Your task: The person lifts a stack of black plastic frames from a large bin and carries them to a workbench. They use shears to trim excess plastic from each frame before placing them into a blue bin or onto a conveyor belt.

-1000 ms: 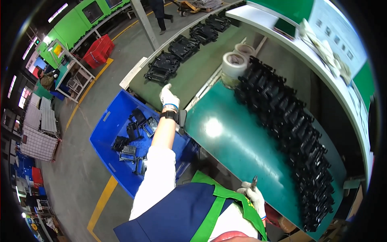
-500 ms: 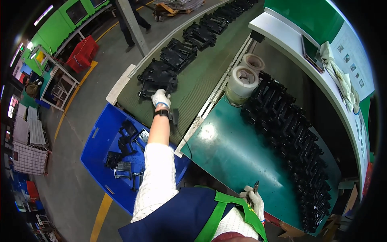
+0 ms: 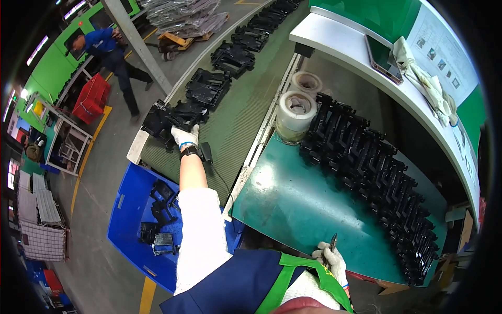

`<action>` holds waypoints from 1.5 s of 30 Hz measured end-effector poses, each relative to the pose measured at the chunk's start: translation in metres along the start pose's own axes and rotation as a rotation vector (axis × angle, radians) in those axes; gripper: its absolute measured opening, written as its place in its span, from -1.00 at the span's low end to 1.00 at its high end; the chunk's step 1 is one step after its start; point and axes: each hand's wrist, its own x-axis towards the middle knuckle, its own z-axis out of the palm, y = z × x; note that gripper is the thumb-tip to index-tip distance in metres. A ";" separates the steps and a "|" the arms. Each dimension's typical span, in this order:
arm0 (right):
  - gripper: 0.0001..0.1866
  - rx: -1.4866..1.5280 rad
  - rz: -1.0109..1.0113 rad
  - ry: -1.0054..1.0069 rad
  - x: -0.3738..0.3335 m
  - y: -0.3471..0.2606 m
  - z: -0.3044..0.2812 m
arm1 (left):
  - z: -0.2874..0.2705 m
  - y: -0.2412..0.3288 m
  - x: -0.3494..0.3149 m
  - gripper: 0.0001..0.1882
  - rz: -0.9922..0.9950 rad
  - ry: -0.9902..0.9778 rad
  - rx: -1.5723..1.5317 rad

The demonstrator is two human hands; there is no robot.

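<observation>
My left hand, in a white knit glove, is closed on the near edge of a black plastic part at the near end of the green conveyor belt. Another black plastic part lies just left of it, at the belt's corner. The fingertips are partly hidden by the held part. Low over the green table, my right hand, gloved too, is wrapped round a small dark-tipped hand tool that looks like pliers; its handles are mostly covered by the fingers.
More black parts lie along the belt. A long row of them stands on the table beside rolls of clear film. A blue bin with loose black pieces sits below the belt. Another person walks beyond a grey post.
The view has shifted, and another person has come into sight. My left hand stays at the belt's near end, now holding a part that sits apart from its neighbour. My right hand keeps the tool.
</observation>
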 end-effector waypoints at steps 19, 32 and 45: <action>-0.62 -0.135 0.047 -0.214 -0.014 -0.009 -0.066 | -0.134 0.014 -0.328 -0.72 -0.269 -0.934 0.130; -0.66 -1.082 -0.748 0.000 -0.054 -0.041 -0.147 | -0.036 0.100 -0.453 -0.63 -0.056 -1.182 0.723; -0.56 -2.191 -0.828 -0.013 -0.033 -0.119 -0.193 | -0.008 -0.060 -0.581 -0.66 -0.146 -1.846 1.268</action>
